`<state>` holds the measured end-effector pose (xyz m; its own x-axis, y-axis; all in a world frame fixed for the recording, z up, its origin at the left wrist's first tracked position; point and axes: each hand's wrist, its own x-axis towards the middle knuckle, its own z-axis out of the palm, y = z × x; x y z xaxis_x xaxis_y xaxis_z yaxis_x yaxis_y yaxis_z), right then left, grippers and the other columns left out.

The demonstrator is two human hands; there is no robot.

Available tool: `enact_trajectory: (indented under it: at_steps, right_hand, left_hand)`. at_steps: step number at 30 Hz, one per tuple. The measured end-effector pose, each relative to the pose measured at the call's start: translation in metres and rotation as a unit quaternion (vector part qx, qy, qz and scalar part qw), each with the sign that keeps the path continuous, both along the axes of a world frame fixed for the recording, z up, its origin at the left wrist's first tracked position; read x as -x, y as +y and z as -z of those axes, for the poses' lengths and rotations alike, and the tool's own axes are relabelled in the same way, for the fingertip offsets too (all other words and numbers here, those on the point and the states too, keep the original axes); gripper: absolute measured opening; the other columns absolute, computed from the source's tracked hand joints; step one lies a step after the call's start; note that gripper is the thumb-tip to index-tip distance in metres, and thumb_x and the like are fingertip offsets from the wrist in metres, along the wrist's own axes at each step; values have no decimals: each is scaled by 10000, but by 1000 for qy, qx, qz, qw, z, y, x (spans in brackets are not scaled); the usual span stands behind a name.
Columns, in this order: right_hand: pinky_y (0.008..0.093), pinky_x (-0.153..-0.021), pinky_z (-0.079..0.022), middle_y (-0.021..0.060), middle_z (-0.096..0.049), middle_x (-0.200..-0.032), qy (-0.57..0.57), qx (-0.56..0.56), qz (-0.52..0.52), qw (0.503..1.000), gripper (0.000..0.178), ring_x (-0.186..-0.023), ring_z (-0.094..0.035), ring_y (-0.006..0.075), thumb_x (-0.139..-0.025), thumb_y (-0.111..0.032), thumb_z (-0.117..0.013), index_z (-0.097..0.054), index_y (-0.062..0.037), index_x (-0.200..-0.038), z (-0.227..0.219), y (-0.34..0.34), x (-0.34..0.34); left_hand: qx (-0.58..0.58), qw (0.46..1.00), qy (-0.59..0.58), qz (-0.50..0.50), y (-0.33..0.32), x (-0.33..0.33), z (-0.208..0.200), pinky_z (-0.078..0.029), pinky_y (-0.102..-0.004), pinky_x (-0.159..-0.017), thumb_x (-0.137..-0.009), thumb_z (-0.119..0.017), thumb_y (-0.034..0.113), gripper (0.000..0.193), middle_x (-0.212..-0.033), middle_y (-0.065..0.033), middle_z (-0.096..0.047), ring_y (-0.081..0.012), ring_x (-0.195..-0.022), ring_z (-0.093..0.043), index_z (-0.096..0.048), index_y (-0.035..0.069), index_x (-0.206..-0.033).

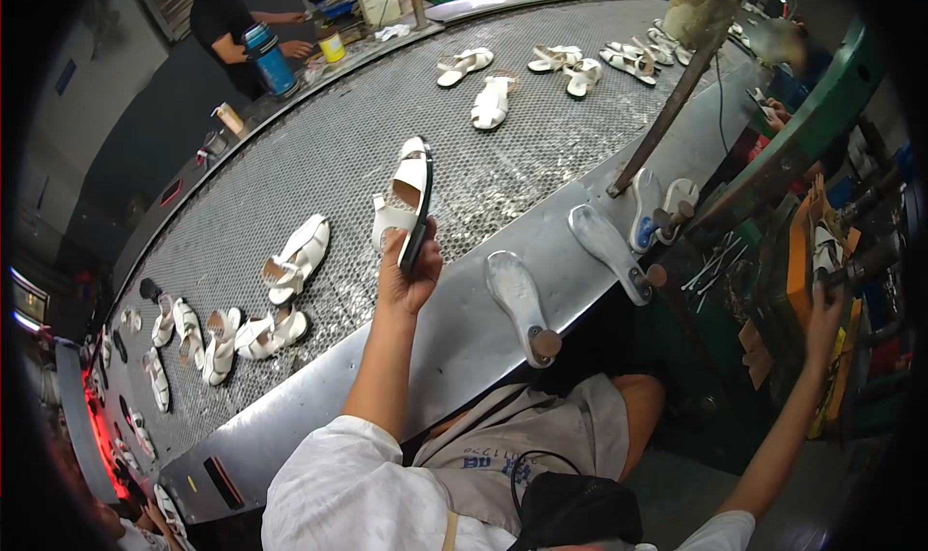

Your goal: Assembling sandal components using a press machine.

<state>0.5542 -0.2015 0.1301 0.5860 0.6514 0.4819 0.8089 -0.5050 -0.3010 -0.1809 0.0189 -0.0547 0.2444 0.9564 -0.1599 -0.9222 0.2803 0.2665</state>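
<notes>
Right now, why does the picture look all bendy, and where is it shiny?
In the head view, the fisheye lens curves the long grey mesh surface and the corners go black; in the head view, the smooth silver metal ledge shows bright reflections; also in the head view, the white, black-soled sandal in the left hand looks fairly sharp.

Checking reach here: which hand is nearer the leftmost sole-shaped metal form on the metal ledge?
Left. The left hand, holding a white sandal, is just left of the metal form; the right hand is well to its right, beside the orange-edged machine.
</notes>
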Motion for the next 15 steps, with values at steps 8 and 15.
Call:
enact_trajectory:
  at_steps: [8,15]
  right_hand:
    - [508,-1097,-493,247,-712,-1383,83,14,280,956,674,-1286,-668,412,-971,-503,-709,-699,25,-1390,-16,73,-68]
    - [401,-1014,-556,170,-724,-1264,379,-409,129,820,437,-1143,-711,266,-971,-217,-758,-679,11,-1336,41,53,140]
  left_hand:
    - [27,997,63,47,-59,-39,6,-635,-503,-846,-878,-705,20,618,-1317,-164,-680,-329,-1126,-716,-554,112,-1470]
    - [-67,952,44,294,-114,-86,-25,-669,-460,-768,-937,-810,192,825,-1477,-254,-615,-373,-1204,-720,-357,52,-1612]
